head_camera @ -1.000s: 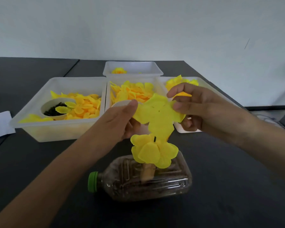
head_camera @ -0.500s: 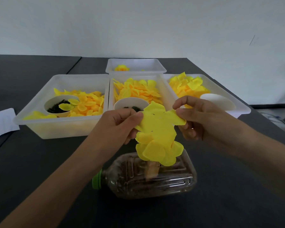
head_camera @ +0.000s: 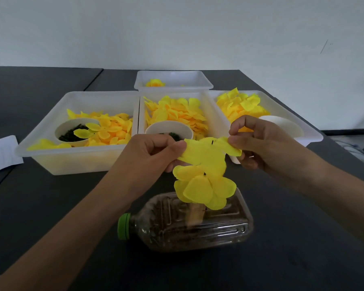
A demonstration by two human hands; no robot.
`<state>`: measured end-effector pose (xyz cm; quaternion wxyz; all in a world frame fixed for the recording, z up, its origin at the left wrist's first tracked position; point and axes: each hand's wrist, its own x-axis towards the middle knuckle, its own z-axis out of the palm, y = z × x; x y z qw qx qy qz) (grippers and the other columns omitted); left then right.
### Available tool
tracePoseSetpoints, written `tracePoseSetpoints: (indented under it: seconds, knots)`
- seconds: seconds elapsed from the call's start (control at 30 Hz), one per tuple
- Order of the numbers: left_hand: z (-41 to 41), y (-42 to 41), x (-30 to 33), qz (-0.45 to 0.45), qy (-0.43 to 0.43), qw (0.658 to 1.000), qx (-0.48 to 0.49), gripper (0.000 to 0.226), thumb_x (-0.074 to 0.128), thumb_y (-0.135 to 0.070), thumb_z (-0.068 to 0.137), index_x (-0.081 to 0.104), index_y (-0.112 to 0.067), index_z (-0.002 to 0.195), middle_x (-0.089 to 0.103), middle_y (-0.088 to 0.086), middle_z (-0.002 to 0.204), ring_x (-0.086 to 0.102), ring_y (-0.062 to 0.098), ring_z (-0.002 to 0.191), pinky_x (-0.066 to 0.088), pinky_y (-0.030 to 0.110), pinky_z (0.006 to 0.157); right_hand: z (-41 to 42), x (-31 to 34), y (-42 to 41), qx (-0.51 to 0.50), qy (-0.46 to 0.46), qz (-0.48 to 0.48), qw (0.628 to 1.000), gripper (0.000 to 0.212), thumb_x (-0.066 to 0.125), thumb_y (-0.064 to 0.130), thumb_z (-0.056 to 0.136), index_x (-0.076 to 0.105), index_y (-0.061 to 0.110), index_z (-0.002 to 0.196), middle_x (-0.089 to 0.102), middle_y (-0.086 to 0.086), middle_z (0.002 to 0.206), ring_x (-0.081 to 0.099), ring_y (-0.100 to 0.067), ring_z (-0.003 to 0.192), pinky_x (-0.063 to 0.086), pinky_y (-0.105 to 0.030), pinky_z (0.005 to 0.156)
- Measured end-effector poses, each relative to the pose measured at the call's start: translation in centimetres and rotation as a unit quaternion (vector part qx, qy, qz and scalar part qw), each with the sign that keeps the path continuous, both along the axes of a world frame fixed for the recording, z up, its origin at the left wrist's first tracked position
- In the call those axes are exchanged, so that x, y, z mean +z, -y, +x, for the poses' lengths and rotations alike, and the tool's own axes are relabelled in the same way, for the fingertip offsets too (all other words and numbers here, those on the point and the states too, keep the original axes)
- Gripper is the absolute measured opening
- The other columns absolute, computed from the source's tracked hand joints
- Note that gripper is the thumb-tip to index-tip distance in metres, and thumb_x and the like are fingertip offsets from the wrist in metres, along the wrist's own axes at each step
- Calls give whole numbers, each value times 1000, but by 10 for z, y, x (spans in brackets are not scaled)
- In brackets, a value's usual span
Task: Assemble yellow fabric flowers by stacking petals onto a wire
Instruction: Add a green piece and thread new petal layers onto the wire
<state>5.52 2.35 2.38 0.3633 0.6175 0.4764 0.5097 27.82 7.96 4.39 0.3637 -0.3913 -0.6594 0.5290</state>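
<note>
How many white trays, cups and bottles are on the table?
White trays: 4
Cups: 3
Bottles: 1
Total: 8

Bottle (head_camera: 185,223) below, trays (head_camera: 78,158) behind.

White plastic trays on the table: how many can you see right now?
4. Left white plastic tray with petals and a cup; middle tray; right tray, partly behind the right hand; small back tray holding one flower. None seem hidden.
</note>
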Motion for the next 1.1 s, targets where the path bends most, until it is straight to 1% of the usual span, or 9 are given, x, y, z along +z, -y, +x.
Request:
tracePoseSetpoints:
  seconds: [0.07,0.13,0.2,0.3,0.43,0.6,0.8,0.87,1.1]
  knots:
    - [-2,-1,-5,-9,-12,1000,1,40,59,-37,85,54,-13,54,47,-10,46,58,-2,50,45,10,57,-1,-4,2,-1,7,4,1000,10,59,9,91,55,15,85,53,-4,55,38,-15,44,32,-19,41]
    - [-5,-3,-10,-18,-40,999,4,40,61,-32,89,57,-8,58,49,-10,46,62,-1,56,54,21,70,-1,-8,4,-2,19,9,1000,9,59,9,92,54,14,87,53,-2,53,40,-12,41,33,-17,40]
    - [-8,-1,-14,-22,-78,997,6,36,61,-26,92,63,-10,60,54,-11,47,58,-2,54,48,15,64,-3,-14,7,4,25,3,1000,9,58,7,92,52,11,89,52,-1,52,40,-10,41,33,-16,39]
    - [-12,4,-19,-45,-130,991,-4,34,62,-31,90,68,-18,60,64,-10,56,55,1,56,43,14,61,-4,-26,13,12,33,-13,999,9,57,3,93,49,7,90,50,0,50,42,-7,41,33,-15,39]
    - [-9,9,-26,-26,-194,981,9,40,62,-34,91,59,-24,52,53,-15,47,44,0,46,35,10,50,-7,-37,15,18,46,10,999,12,58,2,93,48,8,87,49,-3,53,43,-9,45,35,-17,42]
    - [-4,9,-30,-10,-220,975,23,44,62,-32,92,50,-25,50,46,-15,46,44,-1,46,38,14,51,-10,-47,16,11,44,47,998,17,58,3,93,47,13,85,51,-12,60,40,-12,51,36,-17,46]
    - [-1,10,-36,-24,-245,969,27,41,61,-35,92,50,-28,52,51,-17,49,48,0,50,36,13,52,-6,-49,16,-4,48,94,994,20,60,5,92,47,18,84,52,-27,67,44,-22,58,42,-30,56]
    - [-2,13,-40,-37,-237,971,25,41,61,-36,91,50,-28,52,51,-14,50,49,0,51,38,14,53,-5,-51,19,2,66,100,993,21,60,7,93,47,20,84,52,-22,64,45,-16,56,42,-25,55]
    - [-9,15,-32,-33,-239,970,21,37,58,-42,88,57,-28,54,48,-10,47,47,2,47,38,12,52,-6,-57,20,17,140,119,983,23,63,16,92,47,28,80,52,-1,57,43,-10,55,37,-25,54]
